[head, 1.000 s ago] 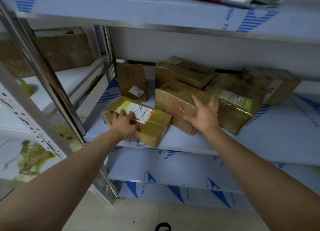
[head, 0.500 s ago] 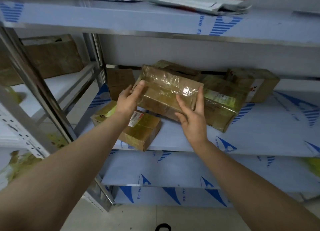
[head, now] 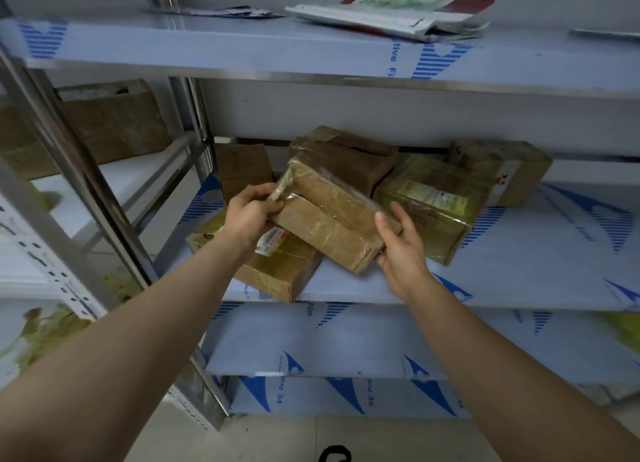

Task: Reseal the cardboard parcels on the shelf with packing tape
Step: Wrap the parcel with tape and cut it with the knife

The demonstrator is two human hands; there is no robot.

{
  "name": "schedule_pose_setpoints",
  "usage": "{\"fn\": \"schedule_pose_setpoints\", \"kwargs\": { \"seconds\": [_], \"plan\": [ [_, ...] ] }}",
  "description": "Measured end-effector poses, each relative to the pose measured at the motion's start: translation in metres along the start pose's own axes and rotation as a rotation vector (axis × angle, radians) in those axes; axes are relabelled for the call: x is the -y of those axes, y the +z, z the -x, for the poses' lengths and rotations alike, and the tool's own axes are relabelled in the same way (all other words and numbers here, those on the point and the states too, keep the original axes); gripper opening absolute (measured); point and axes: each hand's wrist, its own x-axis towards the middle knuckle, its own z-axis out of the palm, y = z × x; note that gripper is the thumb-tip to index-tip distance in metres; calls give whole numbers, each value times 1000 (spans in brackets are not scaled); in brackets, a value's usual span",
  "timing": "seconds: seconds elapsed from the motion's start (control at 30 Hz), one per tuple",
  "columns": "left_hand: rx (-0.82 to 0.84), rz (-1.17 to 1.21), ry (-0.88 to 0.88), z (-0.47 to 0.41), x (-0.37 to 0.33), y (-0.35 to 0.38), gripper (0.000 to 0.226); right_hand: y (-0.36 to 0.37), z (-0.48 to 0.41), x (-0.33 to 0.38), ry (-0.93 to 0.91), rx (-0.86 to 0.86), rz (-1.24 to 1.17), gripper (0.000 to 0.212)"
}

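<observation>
Both hands hold the brown tape-wrapped cardboard parcel (head: pixel 332 215) endwise: left hand (head: pixel 251 212) gripping its far-left end, right hand (head: pixel 398 243) its near-right end.

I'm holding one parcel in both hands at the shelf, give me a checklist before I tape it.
1. Grip: left hand grips the held parcel at its left end, right hand holds its right corner: ok.
2. Top seam closed: a dark gap shows along it: not ok.
3. Old tape flat: a loose tape flap sticks up at the left end: not ok.
4. Packing tape within reach: no roll in view: cannot tell.
5. Bare space on the shelf to set it down, at the right: ok.
</observation>
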Motion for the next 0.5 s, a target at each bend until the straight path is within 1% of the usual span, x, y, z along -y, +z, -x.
{"fn": "schedule_pose_setpoints", "kwargs": {
  "seconds": [0.07,0.1,0.17,0.27,0.37,0.43,0.47,0.5],
  "plan": [
    [25,18,2,3,-2,0,34,2,5,2,-10,-24,-11,36],
    [33,28,-2,4,-3,-1,35,2,6,1,-20,-23,-13,24],
    [47,8,8,5,-3,-2,35,2,8,1,-23,-23,-38,14],
    [55,-116,62,7,0,-6,47,4,8,1,60,-48,-129,9],
    [73,-114,67,8,2,-8,41,4,8,0,100,-65,-203,8],
    [90,-86,24,8,0,-9,31,3,9,1,105,-65,-237,16],
    [98,-70,-16,6,-1,-10,28,3,10,1,102,-67,-246,24],
    [107,-58,-75,6,-3,-10,33,2,11,2,98,-69,-251,34]
  ]
}}
